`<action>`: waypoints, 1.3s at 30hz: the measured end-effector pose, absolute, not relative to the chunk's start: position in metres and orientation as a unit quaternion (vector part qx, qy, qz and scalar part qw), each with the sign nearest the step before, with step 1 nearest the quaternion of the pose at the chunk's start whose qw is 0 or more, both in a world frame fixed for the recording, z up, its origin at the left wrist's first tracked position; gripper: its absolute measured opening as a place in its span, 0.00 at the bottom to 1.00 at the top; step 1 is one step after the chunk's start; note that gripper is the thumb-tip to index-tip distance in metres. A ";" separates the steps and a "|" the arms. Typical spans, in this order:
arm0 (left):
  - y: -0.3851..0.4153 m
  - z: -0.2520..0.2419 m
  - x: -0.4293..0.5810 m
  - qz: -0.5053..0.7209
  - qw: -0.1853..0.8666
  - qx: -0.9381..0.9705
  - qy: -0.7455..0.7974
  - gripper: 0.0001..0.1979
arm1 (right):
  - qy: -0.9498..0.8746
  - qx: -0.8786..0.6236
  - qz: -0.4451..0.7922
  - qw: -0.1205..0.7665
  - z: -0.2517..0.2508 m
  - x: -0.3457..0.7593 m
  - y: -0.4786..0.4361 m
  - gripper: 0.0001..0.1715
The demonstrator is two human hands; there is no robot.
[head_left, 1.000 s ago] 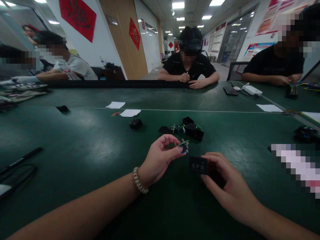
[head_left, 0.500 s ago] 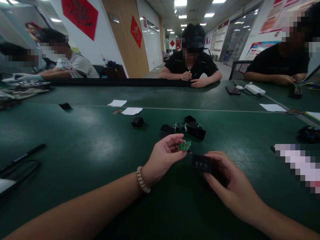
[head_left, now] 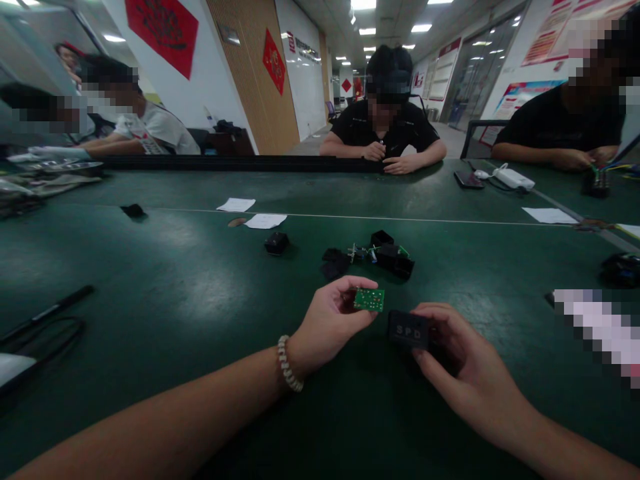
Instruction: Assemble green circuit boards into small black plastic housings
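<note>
Left forearm (head_left: 200, 410) slants in from lower left; left hand (head_left: 327, 327) pinches a green circuit board (head_left: 369, 301) between thumb and fingers. Right hand (head_left: 465, 357), angled from lower right, grips a black box (head_left: 407, 330) marked SPD, thumb below. Board just left of box, apart.

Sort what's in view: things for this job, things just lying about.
Likely part of the job:
green circuit board, in the left hand
black SPD case, in the right hand
black cases clustered beyond the hands

Apparently just lying about:
phone
white block
white paper sheets
</note>
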State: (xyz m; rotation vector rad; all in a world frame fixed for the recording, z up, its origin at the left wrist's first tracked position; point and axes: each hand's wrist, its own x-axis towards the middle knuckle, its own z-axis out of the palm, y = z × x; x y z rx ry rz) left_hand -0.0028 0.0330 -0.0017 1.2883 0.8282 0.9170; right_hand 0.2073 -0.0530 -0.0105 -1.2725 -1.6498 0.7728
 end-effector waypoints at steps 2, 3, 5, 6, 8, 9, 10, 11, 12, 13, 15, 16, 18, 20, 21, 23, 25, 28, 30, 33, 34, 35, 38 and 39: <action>0.033 -0.001 -0.003 0.402 0.627 0.563 0.359 0.16 | -0.666 -0.510 0.315 0.444 -0.011 0.207 -0.053 0.16; 0.032 0.000 -0.003 0.401 0.627 0.563 0.360 0.16 | -0.666 -0.509 0.317 0.443 -0.011 0.207 -0.053 0.16; 0.032 0.000 -0.003 0.399 0.627 0.564 0.360 0.16 | -0.666 -0.509 0.319 0.442 -0.011 0.207 -0.053 0.16; 0.033 0.000 -0.003 0.398 0.627 0.565 0.359 0.17 | -0.665 -0.509 0.320 0.443 -0.011 0.207 -0.053 0.16; 0.033 0.000 -0.003 0.397 0.629 0.566 0.356 0.17 | -0.663 -0.509 0.322 0.444 -0.011 0.207 -0.053 0.16; 0.033 0.000 -0.003 0.398 0.629 0.566 0.355 0.17 | -0.663 -0.509 0.323 0.444 -0.010 0.207 -0.053 0.16; 0.033 -0.001 -0.003 0.399 0.628 0.566 0.355 0.17 | -0.663 -0.510 0.324 0.443 -0.010 0.207 -0.053 0.16; 0.033 -0.001 -0.003 0.400 0.628 0.566 0.354 0.17 | -0.663 -0.510 0.325 0.442 -0.009 0.207 -0.053 0.16; 0.033 -0.002 -0.003 0.400 0.629 0.566 0.353 0.18 | -0.662 -0.511 0.326 0.440 -0.008 0.207 -0.054 0.16; 0.033 -0.002 -0.003 0.400 0.630 0.565 0.352 0.18 | -0.662 -0.512 0.328 0.439 -0.008 0.207 -0.053 0.15; 0.034 -0.003 -0.003 0.399 0.633 0.564 0.349 0.18 | -0.661 -0.513 0.328 0.438 -0.007 0.206 -0.053 0.14; 0.034 -0.003 -0.004 0.398 0.634 0.565 0.349 0.19 | -0.661 -0.515 0.328 0.437 -0.007 0.206 -0.053 0.14; 0.034 -0.003 -0.004 0.397 0.632 0.566 0.350 0.19 | -0.660 -0.517 0.329 0.435 -0.007 0.206 -0.053 0.15; 0.034 -0.003 -0.003 0.401 0.632 0.564 0.350 0.19 | -0.658 -0.519 0.330 0.435 -0.007 0.206 -0.052 0.15; 0.034 -0.003 -0.003 0.405 0.632 0.561 0.348 0.19 | -0.658 -0.519 0.331 0.434 -0.008 0.206 -0.052 0.15; 0.034 -0.003 -0.002 0.412 0.638 0.553 0.344 0.20 | -0.659 -0.519 0.332 0.431 -0.008 0.206 -0.053 0.15; 0.033 -0.002 -0.002 0.417 0.646 0.542 0.339 0.20 | -0.660 -0.520 0.334 0.427 -0.008 0.207 -0.053 0.15; 0.034 -0.002 -0.002 0.412 0.658 0.531 0.340 0.20 | -0.660 -0.519 0.338 0.425 -0.007 0.207 -0.054 0.15; 0.034 -0.001 -0.003 0.400 0.657 0.535 0.350 0.20 | -0.660 -0.518 0.341 0.424 -0.006 0.207 -0.054 0.15; 0.034 -0.001 -0.004 0.382 0.657 0.543 0.357 0.22 | -0.660 -0.519 0.343 0.422 -0.005 0.207 -0.053 0.15; 0.034 -0.001 -0.004 0.380 0.660 0.542 0.355 0.23 | -0.661 -0.518 0.343 0.421 -0.005 0.207 -0.053 0.15; 0.034 -0.001 -0.004 0.380 0.665 0.538 0.351 0.23 | -0.661 -0.517 0.343 0.422 -0.005 0.207 -0.053 0.14; 0.033 0.000 -0.002 0.389 0.676 0.526 0.340 0.24 | -0.661 -0.516 0.341 0.424 -0.005 0.207 -0.053 0.14; 0.033 0.001 -0.002 0.392 0.676 0.524 0.339 0.24 | -0.661 -0.517 0.340 0.424 -0.005 0.207 -0.053 0.15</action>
